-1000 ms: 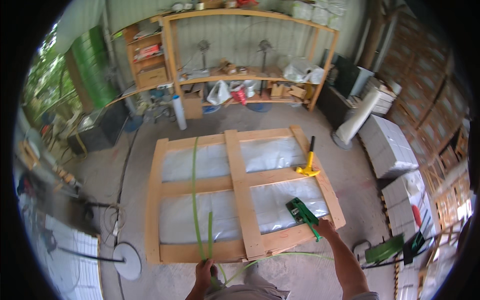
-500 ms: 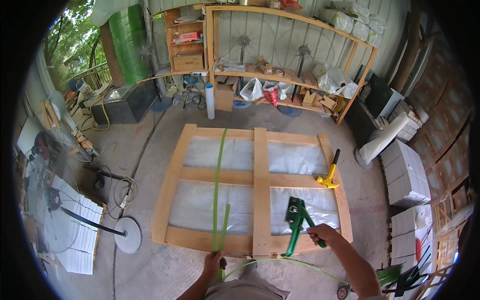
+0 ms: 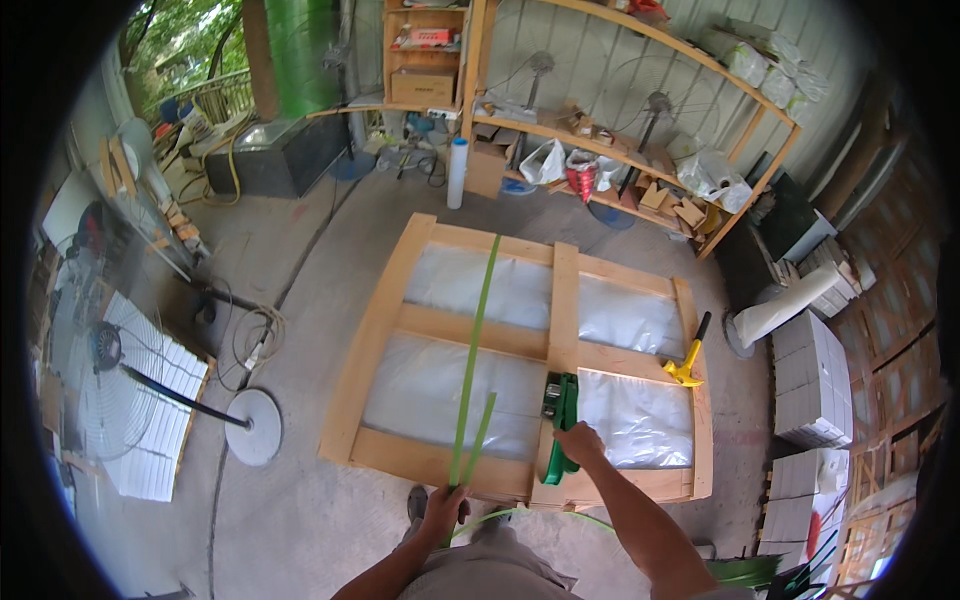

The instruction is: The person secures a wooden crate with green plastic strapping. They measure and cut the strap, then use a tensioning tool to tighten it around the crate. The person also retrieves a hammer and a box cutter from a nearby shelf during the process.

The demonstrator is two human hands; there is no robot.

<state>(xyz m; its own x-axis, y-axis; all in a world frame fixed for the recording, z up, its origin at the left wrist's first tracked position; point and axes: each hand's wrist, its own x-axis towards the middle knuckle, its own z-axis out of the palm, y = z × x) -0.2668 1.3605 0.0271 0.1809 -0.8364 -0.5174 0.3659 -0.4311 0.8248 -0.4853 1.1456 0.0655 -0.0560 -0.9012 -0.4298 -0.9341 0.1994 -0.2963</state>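
Note:
A low wooden crate (image 3: 563,290) with plastic-wrapped contents lies on the floor before me. A green strap (image 3: 478,330) runs across its top, left of the middle slat, with a loose end beside it near the front edge. My left hand (image 3: 447,510) is closed around the strap at that edge. In my right hand (image 3: 580,445) is a green strapping tensioner (image 3: 566,398), held above the crate's middle slat, right of the strap and apart from it. A yellow claw hammer (image 3: 686,368) with a black handle rests on the crate's right side.
A fan (image 3: 106,346) with a round base (image 3: 253,427) stands at the left, near a coiled cable (image 3: 262,340). Wooden shelving (image 3: 620,160) lines the back. White stacked boxes (image 3: 812,380) stand at the right. A white roll (image 3: 457,175) stands upright behind the crate.
My right hand has brought the tensioner left, from over the right panel to the middle slat, and its handles look closer together. My left hand still holds the strap. The view has turned.

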